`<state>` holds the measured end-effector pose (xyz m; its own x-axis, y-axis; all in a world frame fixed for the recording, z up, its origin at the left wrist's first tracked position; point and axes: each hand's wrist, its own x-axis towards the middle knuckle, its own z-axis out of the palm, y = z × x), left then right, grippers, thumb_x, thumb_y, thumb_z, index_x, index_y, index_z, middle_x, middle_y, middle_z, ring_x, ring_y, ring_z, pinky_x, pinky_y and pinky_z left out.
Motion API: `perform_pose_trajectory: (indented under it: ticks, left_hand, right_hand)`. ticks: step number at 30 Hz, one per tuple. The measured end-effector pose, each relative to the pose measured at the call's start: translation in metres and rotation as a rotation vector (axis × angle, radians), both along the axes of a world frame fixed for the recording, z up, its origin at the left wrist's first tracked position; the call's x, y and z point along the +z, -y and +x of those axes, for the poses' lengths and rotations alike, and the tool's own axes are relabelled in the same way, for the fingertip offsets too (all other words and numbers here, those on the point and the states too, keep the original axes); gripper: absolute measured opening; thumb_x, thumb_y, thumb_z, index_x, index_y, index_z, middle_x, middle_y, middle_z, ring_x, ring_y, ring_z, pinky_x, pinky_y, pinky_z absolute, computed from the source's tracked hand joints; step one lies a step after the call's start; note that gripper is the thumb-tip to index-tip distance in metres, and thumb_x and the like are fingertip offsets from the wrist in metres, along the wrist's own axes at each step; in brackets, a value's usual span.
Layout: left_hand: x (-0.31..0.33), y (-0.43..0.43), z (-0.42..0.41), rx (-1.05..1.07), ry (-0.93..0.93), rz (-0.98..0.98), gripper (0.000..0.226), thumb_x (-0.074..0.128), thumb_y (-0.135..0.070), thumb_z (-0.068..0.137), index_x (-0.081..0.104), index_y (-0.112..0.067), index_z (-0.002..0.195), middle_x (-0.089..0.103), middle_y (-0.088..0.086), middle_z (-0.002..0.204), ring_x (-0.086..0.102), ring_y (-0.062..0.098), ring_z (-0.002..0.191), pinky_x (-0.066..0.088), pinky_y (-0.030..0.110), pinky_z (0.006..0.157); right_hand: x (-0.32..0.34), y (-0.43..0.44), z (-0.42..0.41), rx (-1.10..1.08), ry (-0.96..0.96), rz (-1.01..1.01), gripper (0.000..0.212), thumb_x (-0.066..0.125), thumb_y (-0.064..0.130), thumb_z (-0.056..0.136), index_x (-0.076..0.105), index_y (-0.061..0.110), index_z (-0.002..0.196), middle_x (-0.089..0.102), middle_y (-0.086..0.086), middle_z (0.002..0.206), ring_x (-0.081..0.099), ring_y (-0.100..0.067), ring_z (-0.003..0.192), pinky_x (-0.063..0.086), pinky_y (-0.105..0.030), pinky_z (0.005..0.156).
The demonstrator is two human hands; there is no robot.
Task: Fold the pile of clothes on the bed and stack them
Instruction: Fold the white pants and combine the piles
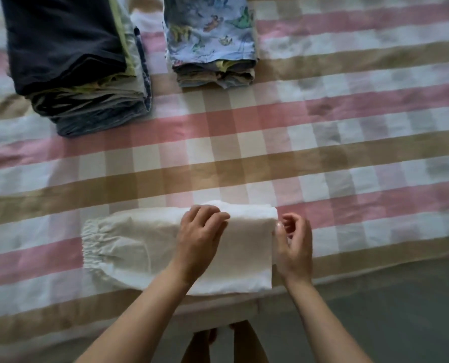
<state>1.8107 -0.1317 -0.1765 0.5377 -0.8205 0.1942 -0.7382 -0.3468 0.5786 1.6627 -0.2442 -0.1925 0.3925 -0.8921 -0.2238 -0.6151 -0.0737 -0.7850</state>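
White garment (144, 242) lying half-folded on the bed (349, 158); folded stacks (87, 100) beyond it. Left hand (199, 237) rests flat on its middle, grip wide; right hand (294, 239) at its right fold, grip loosely curled, holding nothing. Probably light, limp cloth: best taken at its elastic waistband (92, 244), left end.

I log: white cloth garment (144, 244), matt, puckered at its gathered band; pink-and-tan checked cloth bedsheet (323, 153), matt, faintly creased; dark folded cloth (61, 43), matt.
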Motion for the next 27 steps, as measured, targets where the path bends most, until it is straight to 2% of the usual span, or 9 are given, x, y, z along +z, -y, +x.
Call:
perform_pose_trajectory:
  ticks: [3, 6, 8, 10, 13, 16, 19, 22, 27]
  left_hand:
    - [0.004, 0.034, 0.017, 0.069, -0.123, 0.084, 0.011, 0.063, -0.002, 0.081, 0.069, -0.001, 0.089, 0.065, 0.012, 0.089, 0.057, 0.033, 0.086, 0.049, 0.042, 0.073]
    - [-0.005, 0.052, 0.03, -0.067, -0.238, 0.439, 0.028, 0.065, -0.017, 0.084, 0.065, -0.013, 0.111, 0.062, 0.005, 0.111, 0.05, 0.027, 0.11, 0.043, 0.041, 0.088]
    - [-0.013, 0.056, 0.033, -0.167, -0.205, 0.661, 0.035, 0.065, -0.03, 0.083, 0.06, -0.023, 0.117, 0.056, -0.002, 0.12, 0.044, 0.02, 0.117, 0.036, 0.034, 0.09]
    - [-0.019, 0.055, 0.033, -0.211, -0.176, 0.728, 0.032, 0.064, -0.03, 0.081, 0.059, -0.025, 0.113, 0.053, -0.005, 0.12, 0.043, 0.017, 0.117, 0.031, 0.031, 0.086]
    - [-0.022, 0.052, 0.033, -0.217, -0.1, 0.711, 0.018, 0.06, -0.024, 0.083, 0.06, -0.022, 0.101, 0.057, -0.006, 0.11, 0.046, 0.017, 0.111, 0.027, 0.028, 0.078]
    - [-0.018, 0.056, 0.042, -0.157, -0.117, 0.536, 0.006, 0.062, -0.013, 0.081, 0.063, -0.013, 0.087, 0.064, 0.001, 0.093, 0.053, 0.024, 0.096, 0.034, 0.031, 0.074]
    - [-0.009, 0.064, 0.055, -0.097, -0.112, 0.306, 0.007, 0.069, 0.0, 0.072, 0.063, -0.003, 0.073, 0.064, 0.01, 0.076, 0.056, 0.031, 0.076, 0.044, 0.04, 0.064]
    - [-0.008, 0.069, 0.064, -0.054, -0.106, 0.266, 0.009, 0.07, 0.003, 0.069, 0.062, -0.001, 0.072, 0.064, 0.011, 0.073, 0.055, 0.031, 0.072, 0.044, 0.039, 0.062]
    - [-0.015, 0.064, 0.061, -0.06, -0.437, 0.312, 0.015, 0.07, -0.003, 0.076, 0.056, -0.009, 0.076, 0.065, 0.005, 0.085, 0.058, 0.02, 0.079, 0.046, 0.03, 0.072]
  right_hand:
    - [-0.003, 0.018, 0.02, -0.132, -0.005, 0.232, 0.023, 0.045, 0.038, 0.094, 0.052, 0.016, 0.096, 0.055, 0.004, 0.088, 0.053, -0.016, 0.083, 0.037, -0.02, 0.065]
    - [-0.009, 0.032, 0.026, -0.094, -0.068, 0.444, 0.031, 0.046, 0.047, 0.091, 0.058, 0.019, 0.09, 0.059, 0.007, 0.082, 0.054, -0.01, 0.078, 0.04, -0.027, 0.068]
    - [-0.013, 0.036, 0.024, -0.048, -0.107, 0.485, 0.014, 0.063, 0.032, 0.086, 0.06, 0.019, 0.089, 0.064, 0.001, 0.088, 0.059, -0.014, 0.083, 0.046, -0.028, 0.072]
    - [-0.015, 0.036, 0.019, -0.034, -0.11, 0.519, 0.018, 0.07, 0.014, 0.079, 0.06, 0.019, 0.093, 0.066, 0.0, 0.091, 0.062, -0.015, 0.087, 0.052, -0.03, 0.077]
    - [-0.016, 0.033, 0.013, -0.031, -0.062, 0.549, 0.02, 0.07, 0.01, 0.079, 0.06, 0.021, 0.093, 0.066, 0.006, 0.089, 0.062, -0.011, 0.087, 0.052, -0.025, 0.076]
    - [-0.012, 0.039, 0.018, -0.024, 0.056, 0.533, 0.008, 0.069, 0.012, 0.081, 0.065, 0.017, 0.085, 0.068, 0.003, 0.084, 0.064, -0.008, 0.08, 0.051, -0.018, 0.069]
    - [-0.005, 0.054, 0.035, -0.062, 0.189, 0.407, 0.018, 0.068, 0.003, 0.08, 0.066, 0.021, 0.079, 0.067, 0.007, 0.076, 0.062, 0.004, 0.068, 0.047, -0.008, 0.061]
    - [-0.005, 0.069, 0.053, -0.074, 0.182, 0.32, 0.025, 0.062, -0.001, 0.081, 0.068, 0.022, 0.077, 0.067, 0.011, 0.075, 0.06, 0.008, 0.067, 0.045, -0.005, 0.063]
    - [-0.011, 0.067, 0.052, -0.13, 0.136, 0.323, 0.03, 0.048, -0.008, 0.084, 0.065, 0.015, 0.088, 0.066, 0.005, 0.082, 0.063, -0.01, 0.083, 0.05, -0.019, 0.077]
